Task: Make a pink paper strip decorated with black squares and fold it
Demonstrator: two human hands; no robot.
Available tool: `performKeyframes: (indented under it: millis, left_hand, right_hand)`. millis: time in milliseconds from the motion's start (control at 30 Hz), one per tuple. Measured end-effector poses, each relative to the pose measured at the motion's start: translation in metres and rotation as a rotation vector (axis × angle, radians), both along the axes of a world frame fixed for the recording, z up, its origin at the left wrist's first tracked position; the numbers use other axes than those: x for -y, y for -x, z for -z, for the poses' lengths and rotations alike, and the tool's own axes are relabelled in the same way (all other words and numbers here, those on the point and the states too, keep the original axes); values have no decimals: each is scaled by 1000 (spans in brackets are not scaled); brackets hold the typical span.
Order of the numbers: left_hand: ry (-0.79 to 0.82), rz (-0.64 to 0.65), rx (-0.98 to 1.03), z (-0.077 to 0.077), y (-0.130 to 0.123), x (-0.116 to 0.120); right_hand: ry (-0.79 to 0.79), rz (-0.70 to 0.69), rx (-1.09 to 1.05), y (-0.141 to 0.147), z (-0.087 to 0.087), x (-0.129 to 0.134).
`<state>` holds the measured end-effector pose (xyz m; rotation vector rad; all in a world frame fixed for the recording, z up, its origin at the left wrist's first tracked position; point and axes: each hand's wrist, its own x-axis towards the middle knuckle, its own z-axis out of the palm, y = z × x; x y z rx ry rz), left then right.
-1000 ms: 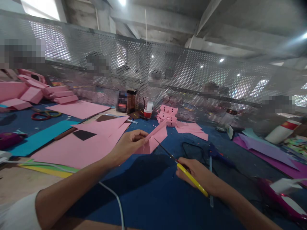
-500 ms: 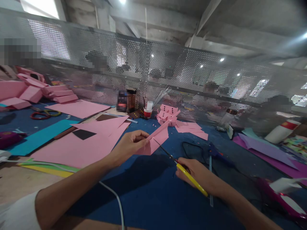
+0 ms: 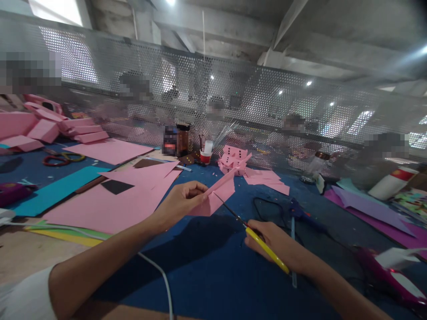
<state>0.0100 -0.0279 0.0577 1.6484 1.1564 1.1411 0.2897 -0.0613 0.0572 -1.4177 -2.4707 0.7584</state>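
Observation:
Folded pink paper (image 3: 218, 195) is pinched by its left end between the thumb and fingers of my left hand (image 3: 182, 200), raised over the blue table. My right hand (image 3: 273, 244) is closed round the yellow-handled scissors (image 3: 267, 251). Their blades point up and left, and the tips lie at the fold of the paper. Behind the held paper stands a pink folded piece with black dots (image 3: 233, 158), with flat pink pieces (image 3: 268, 178) beside it.
Pink sheets (image 3: 113, 206) and a blue strip (image 3: 56, 191) lie at left. A blue glue gun (image 3: 305, 213) with a cord is at right, near purple sheets (image 3: 373, 209). A red-and-white cup (image 3: 205, 155) stands before the perforated screen (image 3: 260, 106).

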Motion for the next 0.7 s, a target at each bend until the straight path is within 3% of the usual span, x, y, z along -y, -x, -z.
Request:
performKeyframes:
  millis: [700]
  left_hand:
    - [-15, -7, -43, -4, 0, 3]
  right_hand:
    - [-31, 2, 51, -2, 3, -1]
